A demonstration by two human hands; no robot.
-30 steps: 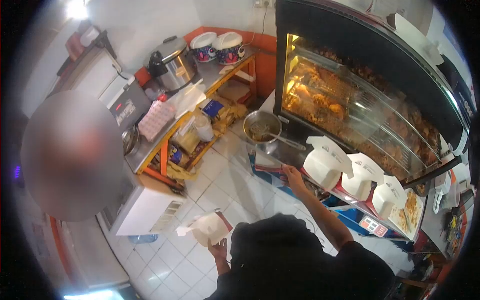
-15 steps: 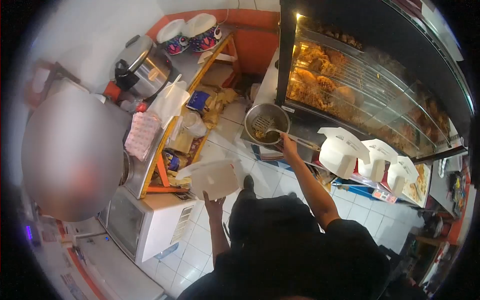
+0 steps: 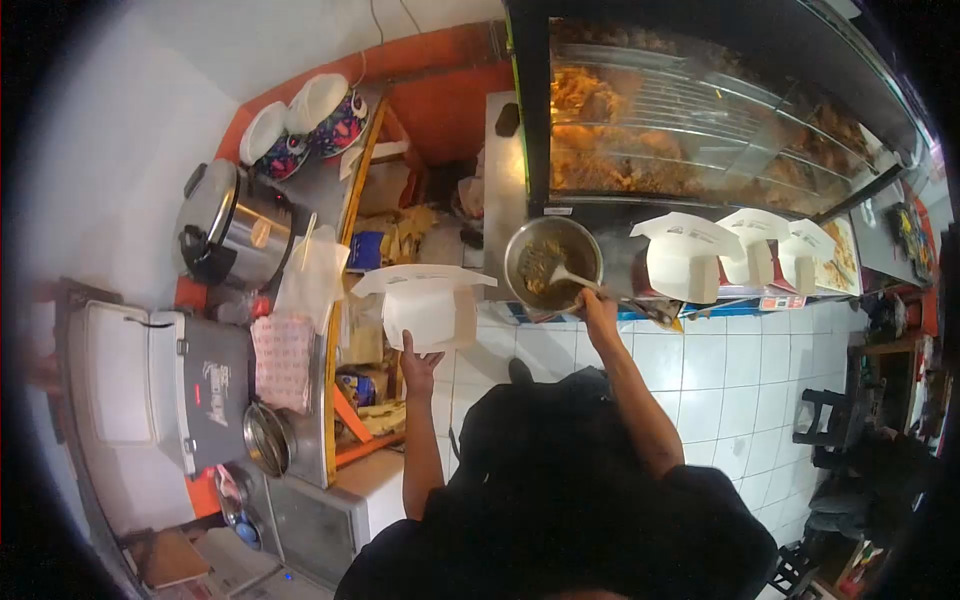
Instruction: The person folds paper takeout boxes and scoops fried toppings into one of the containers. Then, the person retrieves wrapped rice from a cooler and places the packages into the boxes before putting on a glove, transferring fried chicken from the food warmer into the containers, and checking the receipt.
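Note:
My left hand [image 3: 420,365] supports an open white takeaway box [image 3: 430,315] from below, its flaps spread. No food shows inside the box. My right hand [image 3: 600,312] is closed around the handle of a slotted spatula [image 3: 568,276]. The spatula's head dips into a round metal bowl [image 3: 511,262], among small dark brown bits of food [image 3: 543,255] that partly hide it. The bowl sits at the counter edge below a glass food warmer [image 3: 690,130]. Between the box and the bowl is a narrow gap.
Several open white boxes [image 3: 682,272] stand in a row along the counter on the right. On the left, a steel shelf table [image 3: 318,400] carries a large cooker [image 3: 225,220], patterned paper [image 3: 283,362] and lidded bowls [image 3: 330,115]. A dark stool [image 3: 828,418] stands at the right.
My view has turned, and the blurred head at the left is gone, showing a grey box. The held takeaway box is nearer the bowl, and the spatula has shifted deeper into the food.

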